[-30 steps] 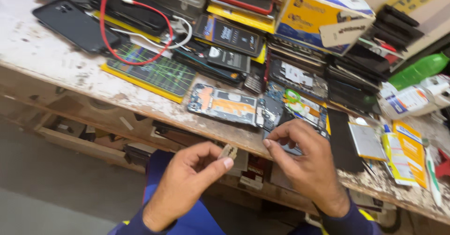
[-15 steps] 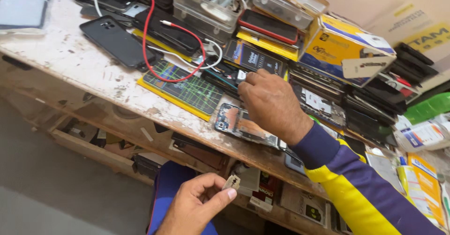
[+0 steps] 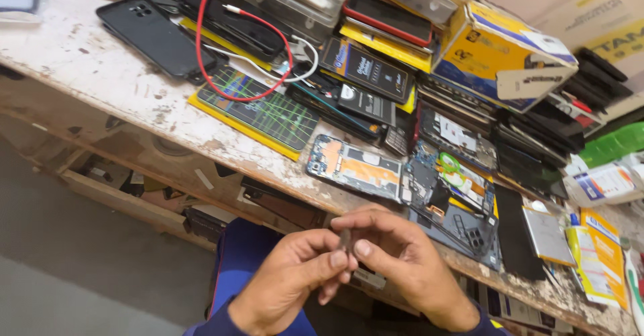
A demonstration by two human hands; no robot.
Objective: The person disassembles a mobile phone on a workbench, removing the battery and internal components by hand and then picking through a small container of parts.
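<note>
Head view shows both hands meeting below the workbench edge (image 3: 201,149), with a small grey component (image 3: 345,240) caught between them. Left hand (image 3: 285,289) pinches it with thumb and forefinger closed tight; right hand (image 3: 402,262) closes its fingertips (image 3: 363,248) on the same piece from the other side. Just beyond, an opened phone chassis (image 3: 355,168) lies on the bench.
</note>
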